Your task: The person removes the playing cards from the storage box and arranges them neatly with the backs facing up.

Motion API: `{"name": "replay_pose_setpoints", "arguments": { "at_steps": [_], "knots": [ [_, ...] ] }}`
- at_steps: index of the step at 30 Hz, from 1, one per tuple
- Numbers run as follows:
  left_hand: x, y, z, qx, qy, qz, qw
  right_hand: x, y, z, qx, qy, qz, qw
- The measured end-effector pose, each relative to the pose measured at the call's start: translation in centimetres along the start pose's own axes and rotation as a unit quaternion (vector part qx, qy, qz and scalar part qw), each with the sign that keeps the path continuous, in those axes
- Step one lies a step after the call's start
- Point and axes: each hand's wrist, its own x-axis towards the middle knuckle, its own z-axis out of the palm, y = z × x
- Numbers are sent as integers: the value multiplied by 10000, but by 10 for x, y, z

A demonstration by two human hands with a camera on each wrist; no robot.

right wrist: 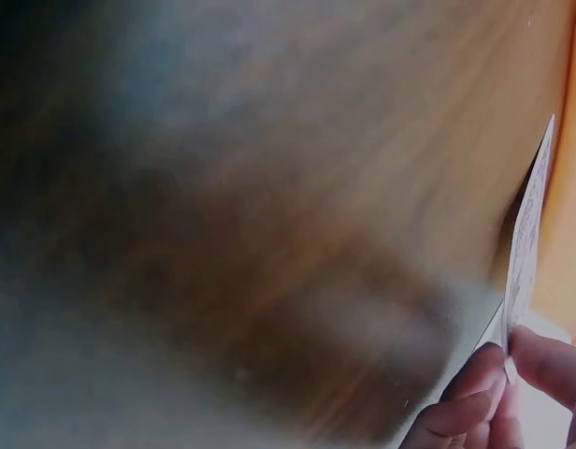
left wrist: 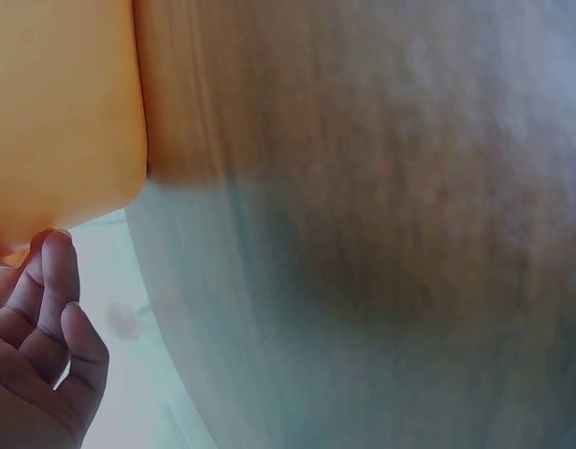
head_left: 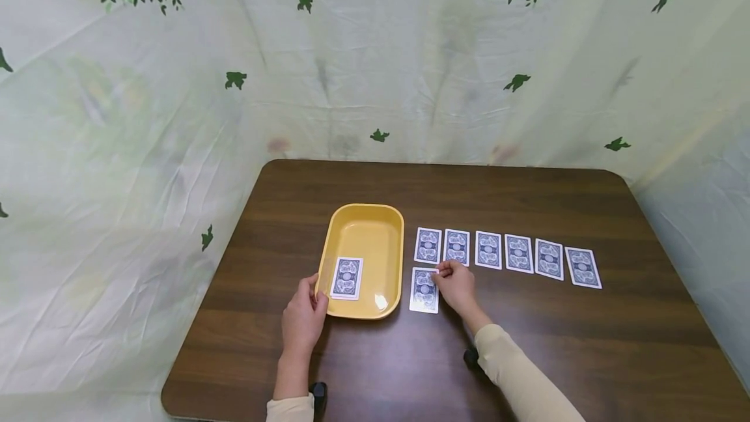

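Note:
My right hand [head_left: 459,286] pinches the right edge of a blue-backed playing card [head_left: 423,295], just right of the yellow tray. Seen from the right wrist, this card [right wrist: 528,248] is tilted up off the table between thumb and fingers. The tray [head_left: 375,230] has a rounded rectangular shape. At its lower left rim, my left hand [head_left: 301,321] holds on with thumb and fingers; the left wrist view shows fingertips [left wrist: 56,253] against the tray's edge. Inside the tray lies a face-down playing card [head_left: 347,277], or a small pile; I cannot tell which.
A row of several face-down cards [head_left: 488,250] runs to the right from beside the tray, just beyond my right hand. Everything stands on a dark brown wooden table [head_left: 527,344] with rounded corners. A pale leaf-patterned cloth [head_left: 375,70] hangs behind it.

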Motion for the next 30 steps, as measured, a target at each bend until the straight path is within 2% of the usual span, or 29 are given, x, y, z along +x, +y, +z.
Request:
{"name": "replay_pose_setpoints", "arguments": {
  "at_steps": [14, 22, 25, 30],
  "knots": [
    [0, 0, -1, -26, -101, -113, 9999, 0, 1, 0, -419, -103, 71, 9990],
    [1, -1, 0, -28, -48, -94, 9999, 7, 1, -3, -386, -172, 91, 9991],
    [1, -1, 0, -40, -24, -52, 10000, 9, -4, -6, -385, -161, 12, 9991],
    [1, -1, 0, -48, 56, 30, 10000, 13, -25, -12, -315, -242, -158, 9991]
  ]
}}
